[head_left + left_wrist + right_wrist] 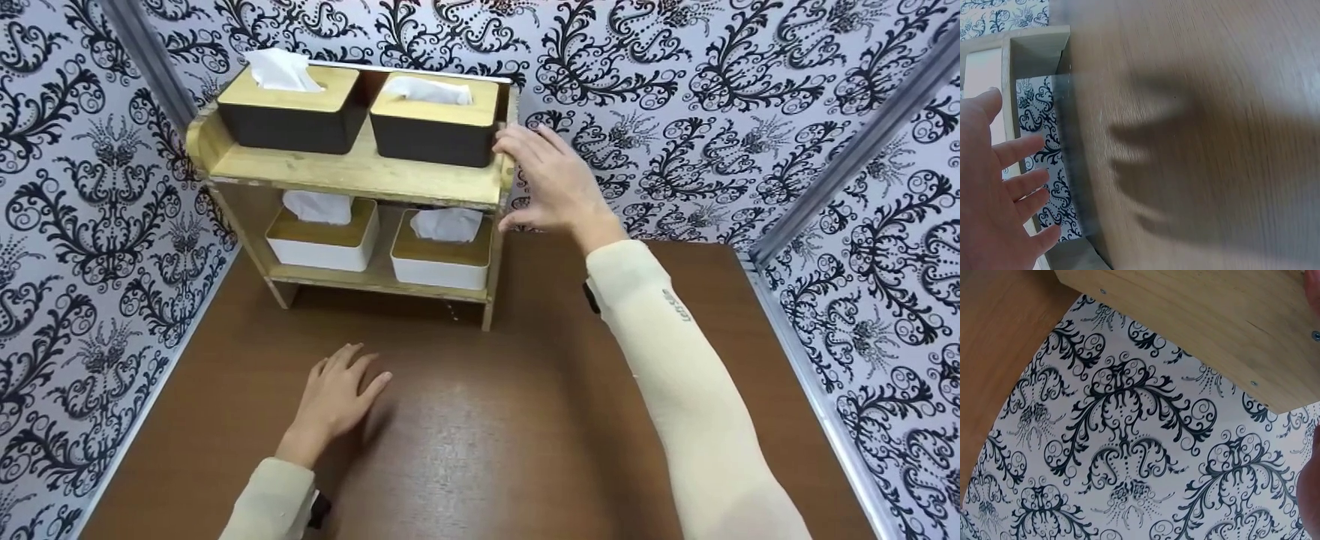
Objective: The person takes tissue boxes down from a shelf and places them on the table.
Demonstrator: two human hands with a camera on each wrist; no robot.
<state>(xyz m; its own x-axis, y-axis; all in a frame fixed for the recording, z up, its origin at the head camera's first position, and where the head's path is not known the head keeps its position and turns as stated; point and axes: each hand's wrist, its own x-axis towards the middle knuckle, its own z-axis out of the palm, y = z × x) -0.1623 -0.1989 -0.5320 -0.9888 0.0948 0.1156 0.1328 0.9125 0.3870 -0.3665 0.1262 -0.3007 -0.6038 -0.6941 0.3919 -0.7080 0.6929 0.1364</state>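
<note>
My right hand (551, 176) is at the upper right end of a small two-tier wooden shelf (337, 169). Its fingertips reach the shelf's side panel (1207, 320), beside a black tissue box (435, 135) with a wood-coloured lid. The thumb is spread away below the fingers. Only bits of that hand show at the edge of the right wrist view. Over the brown table (450, 450), in front of the shelf, my left hand (330, 397) hovers with fingers spread, holding nothing. Its shadow falls on the tabletop in the left wrist view.
Another black tissue box (289, 124) sits at the left of the top tier. On the lower tier stand two white tissue boxes, one left (319, 247) and one right (442, 266), tissues poking out. Patterned walls (675, 127) enclose the table at the back and sides.
</note>
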